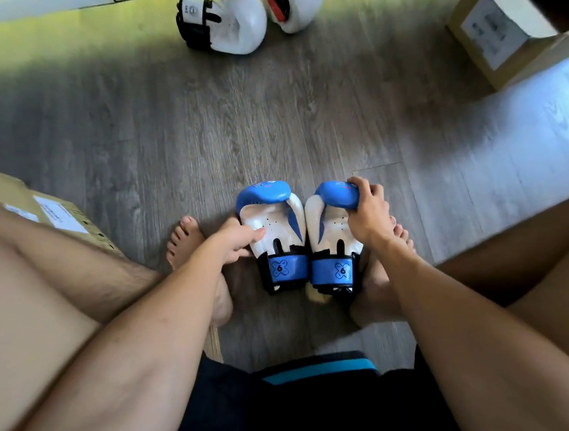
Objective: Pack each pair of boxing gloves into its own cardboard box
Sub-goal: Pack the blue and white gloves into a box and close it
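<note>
Both forearms extended forward and down between the bent knees. Left hand (236, 242) gripped the left blue glove (273, 214) at its side, thumb laid across it. Right hand (367, 215) had its fingers curled over the top of the right blue glove (330, 231).

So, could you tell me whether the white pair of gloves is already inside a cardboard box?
No, the white gloves lie out on the wooden floor, not inside any box.
</note>
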